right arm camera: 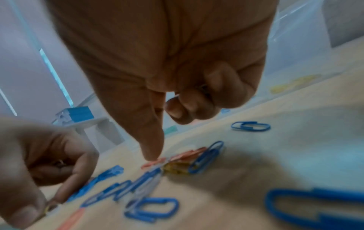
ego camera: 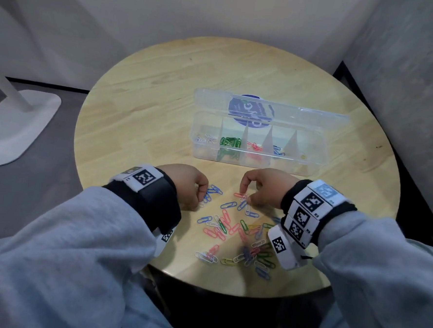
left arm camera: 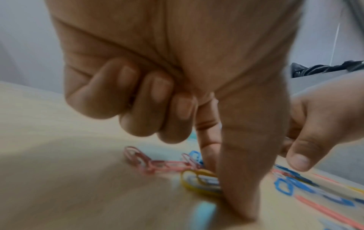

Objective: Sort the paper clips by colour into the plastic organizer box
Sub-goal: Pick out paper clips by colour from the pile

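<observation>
- Head view: a round wooden table [ego camera: 164,89] in a grey-walled corner carries the open plastic organizer box [ego camera: 260,133]. Four of its five compartments visibly hold white, green, red and blue clips; the fifth is unclear. Several dozen loose paper clips [ego camera: 234,231] lie near the table's front edge.
- Left wrist view: the left hand [left arm camera: 177,77] is curled, thumb and forefinger down on a yellow clip [left arm camera: 199,181].
- Right wrist view: the right hand [right arm camera: 167,70] pinches at a red clip [right arm camera: 154,162]. Picking is under way; next comes lifting and dropping by colour.

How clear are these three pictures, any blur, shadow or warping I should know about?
Head view: mostly sharp, the table edge bows from the wide lens, and the clips nearest the body smear. Left wrist view: left hand fairly clear, clips beneath blurred. Right wrist view: soft throughout, with a dark shadow on the wood beside the right hand.
</observation>
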{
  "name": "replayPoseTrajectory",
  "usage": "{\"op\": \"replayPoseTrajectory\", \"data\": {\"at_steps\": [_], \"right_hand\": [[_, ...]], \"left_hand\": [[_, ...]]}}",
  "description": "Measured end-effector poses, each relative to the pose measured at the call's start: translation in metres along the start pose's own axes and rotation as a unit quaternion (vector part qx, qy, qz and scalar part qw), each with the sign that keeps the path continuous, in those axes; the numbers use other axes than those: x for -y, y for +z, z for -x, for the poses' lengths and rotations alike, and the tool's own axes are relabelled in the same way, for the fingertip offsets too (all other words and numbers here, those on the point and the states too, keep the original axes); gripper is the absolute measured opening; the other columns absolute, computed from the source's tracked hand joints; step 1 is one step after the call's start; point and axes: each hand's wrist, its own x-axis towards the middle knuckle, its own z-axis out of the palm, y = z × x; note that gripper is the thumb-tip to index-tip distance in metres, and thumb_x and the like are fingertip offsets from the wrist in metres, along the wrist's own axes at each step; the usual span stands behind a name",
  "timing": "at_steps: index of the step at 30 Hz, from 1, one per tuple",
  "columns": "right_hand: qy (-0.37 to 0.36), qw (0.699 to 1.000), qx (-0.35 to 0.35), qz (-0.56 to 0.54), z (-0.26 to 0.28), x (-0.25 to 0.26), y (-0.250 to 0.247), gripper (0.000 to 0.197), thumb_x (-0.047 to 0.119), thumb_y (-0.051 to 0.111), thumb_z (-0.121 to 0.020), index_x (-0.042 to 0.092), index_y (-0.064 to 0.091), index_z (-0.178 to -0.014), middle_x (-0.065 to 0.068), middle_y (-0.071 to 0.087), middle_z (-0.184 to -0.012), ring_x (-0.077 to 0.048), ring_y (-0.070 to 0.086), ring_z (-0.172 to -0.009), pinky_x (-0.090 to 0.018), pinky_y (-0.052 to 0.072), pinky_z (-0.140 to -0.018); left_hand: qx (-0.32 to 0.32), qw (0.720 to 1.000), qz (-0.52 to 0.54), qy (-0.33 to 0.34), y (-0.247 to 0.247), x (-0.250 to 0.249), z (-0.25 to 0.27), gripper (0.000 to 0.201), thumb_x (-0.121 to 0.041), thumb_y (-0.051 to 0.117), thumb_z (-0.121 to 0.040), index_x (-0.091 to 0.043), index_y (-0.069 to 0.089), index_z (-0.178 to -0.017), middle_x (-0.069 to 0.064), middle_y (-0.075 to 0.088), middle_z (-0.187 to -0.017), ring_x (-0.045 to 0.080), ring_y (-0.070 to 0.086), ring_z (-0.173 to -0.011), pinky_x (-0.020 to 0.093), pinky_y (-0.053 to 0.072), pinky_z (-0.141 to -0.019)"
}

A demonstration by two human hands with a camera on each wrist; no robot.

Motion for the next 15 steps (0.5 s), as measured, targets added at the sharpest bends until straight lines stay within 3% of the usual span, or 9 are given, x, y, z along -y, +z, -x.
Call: {"op": "replayPoseTrajectory", "data": {"at_steps": [5, 10, 12, 15], "right_hand": [[0.011, 0.999, 0.000, 0.043, -0.006, 0.001, 0.003, 0.012, 0.017, 0.063, -0.082, 0.024, 0.054, -0.083, 0.008, 0.044, -0.060, -0.010, 0.044, -0.055, -0.022, 0.033, -0.048], [0.022, 0.997, 0.025, 0.071, -0.005, 0.002, 0.000, 0.017, 0.012, 0.058, -0.083, 0.020, 0.051, -0.069, 0.004, 0.054, -0.075, -0.016, 0.051, -0.079, -0.023, 0.040, -0.059], [0.027, 0.997, 0.040, 0.056, -0.003, -0.001, -0.001, 0.022, 0.014, 0.061, -0.082, 0.020, 0.050, -0.064, 0.002, 0.057, -0.074, -0.015, 0.052, -0.076, -0.024, 0.043, -0.063], [0.041, 0.998, 0.047, -0.028, 0.001, -0.007, -0.006, 0.021, 0.015, 0.067, -0.077, 0.021, 0.055, -0.062, 0.005, 0.057, -0.063, -0.011, 0.050, -0.059, -0.022, 0.042, -0.056]], "left_hand": [[0.010, 1.000, -0.004, 0.006, 0.001, 0.001, -0.004, 0.019, -0.018, 0.069, -0.073, -0.023, 0.053, -0.064, -0.009, 0.052, -0.062, 0.007, 0.045, -0.056, 0.020, 0.033, -0.052], [0.023, 1.000, 0.019, 0.000, 0.004, 0.003, -0.004, 0.014, -0.018, 0.064, -0.074, -0.021, 0.055, -0.064, -0.006, 0.055, -0.062, 0.014, 0.049, -0.064, 0.022, 0.039, -0.062], [0.040, 0.995, 0.096, 0.004, 0.000, 0.005, -0.002, 0.015, -0.015, 0.064, -0.074, -0.020, 0.055, -0.063, -0.006, 0.056, -0.059, 0.015, 0.049, -0.059, 0.021, 0.040, -0.060], [0.077, 0.961, 0.264, 0.023, -0.012, 0.005, 0.000, 0.025, -0.004, 0.063, -0.082, -0.016, 0.051, -0.063, 0.000, 0.053, -0.054, 0.009, 0.048, -0.043, 0.016, 0.036, -0.045]]}}
